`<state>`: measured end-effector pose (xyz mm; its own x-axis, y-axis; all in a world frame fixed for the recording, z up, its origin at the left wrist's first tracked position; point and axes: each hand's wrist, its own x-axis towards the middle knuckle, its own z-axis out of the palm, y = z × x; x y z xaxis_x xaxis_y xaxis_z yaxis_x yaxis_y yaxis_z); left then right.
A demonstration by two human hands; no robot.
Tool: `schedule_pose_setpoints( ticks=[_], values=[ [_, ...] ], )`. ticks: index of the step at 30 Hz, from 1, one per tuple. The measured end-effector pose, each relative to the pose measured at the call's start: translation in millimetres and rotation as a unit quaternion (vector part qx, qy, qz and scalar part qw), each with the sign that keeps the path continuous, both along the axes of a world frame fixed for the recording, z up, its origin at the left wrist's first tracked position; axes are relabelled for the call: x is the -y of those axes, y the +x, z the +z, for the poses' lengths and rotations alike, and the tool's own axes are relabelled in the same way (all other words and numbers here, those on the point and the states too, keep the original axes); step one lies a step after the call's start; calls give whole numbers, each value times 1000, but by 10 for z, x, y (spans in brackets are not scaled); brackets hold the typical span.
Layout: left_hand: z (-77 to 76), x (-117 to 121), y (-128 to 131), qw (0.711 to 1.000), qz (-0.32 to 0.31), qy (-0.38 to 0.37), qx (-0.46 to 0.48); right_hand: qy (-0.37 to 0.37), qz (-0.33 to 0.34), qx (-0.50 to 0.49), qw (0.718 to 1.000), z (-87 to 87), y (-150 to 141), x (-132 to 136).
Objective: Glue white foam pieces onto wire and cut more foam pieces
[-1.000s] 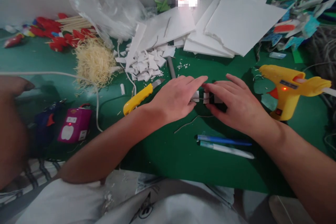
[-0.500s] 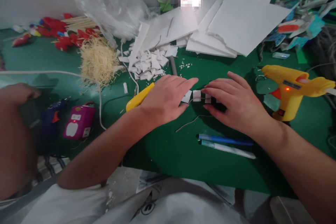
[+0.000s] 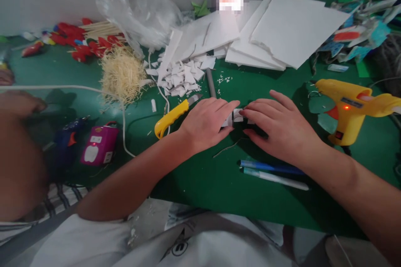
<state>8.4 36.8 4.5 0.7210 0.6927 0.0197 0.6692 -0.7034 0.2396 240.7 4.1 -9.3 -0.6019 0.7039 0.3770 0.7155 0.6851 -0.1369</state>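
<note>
My left hand (image 3: 206, 123) lies flat on the green table (image 3: 200, 175), its fingertips resting on a short row of small white foam pieces (image 3: 234, 117). Facing it, my right hand (image 3: 280, 127) has its fingers stretched flat over the other end of the row and over a dark piece (image 3: 258, 132) beneath them. The fingertips of the two hands nearly meet. Neither hand grips anything. A thin grey wire (image 3: 228, 148) lies just in front of the hands.
A yellow utility knife (image 3: 171, 117) lies left of my left hand, and a lit yellow glue gun (image 3: 351, 108) stands at right. Two pens (image 3: 271, 172) lie nearby. Foam sheets (image 3: 294, 25), foam scraps (image 3: 183, 77) and straw (image 3: 120, 73) sit behind. Another person's arm (image 3: 19, 150) is at far left.
My left hand drew left, spreading the white pieces apart, then slid back right, so the pieces now sit close together between the two hands' fingertips.
</note>
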Motion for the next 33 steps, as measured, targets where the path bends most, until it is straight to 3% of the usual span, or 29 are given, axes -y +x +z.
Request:
schedule_pose_setpoints(
  ticks=[7, 18, 28, 33],
  values=[
    [-30, 10, -56, 1000, -13, 0, 25, 13, 30, 19, 999, 112, -16, -116],
    [-10, -33, -95, 999, -12, -21, 32, 9, -1, 25, 1000, -12, -190, -203],
    [-46, -43, -98, 998, -15, -18, 56, 28, 10, -22, 999, -99, -220, -210],
    [-37, -38, -88, 998, -11, -21, 52, 12, -17, -98, 995, -113, -224, -203]
  ],
)
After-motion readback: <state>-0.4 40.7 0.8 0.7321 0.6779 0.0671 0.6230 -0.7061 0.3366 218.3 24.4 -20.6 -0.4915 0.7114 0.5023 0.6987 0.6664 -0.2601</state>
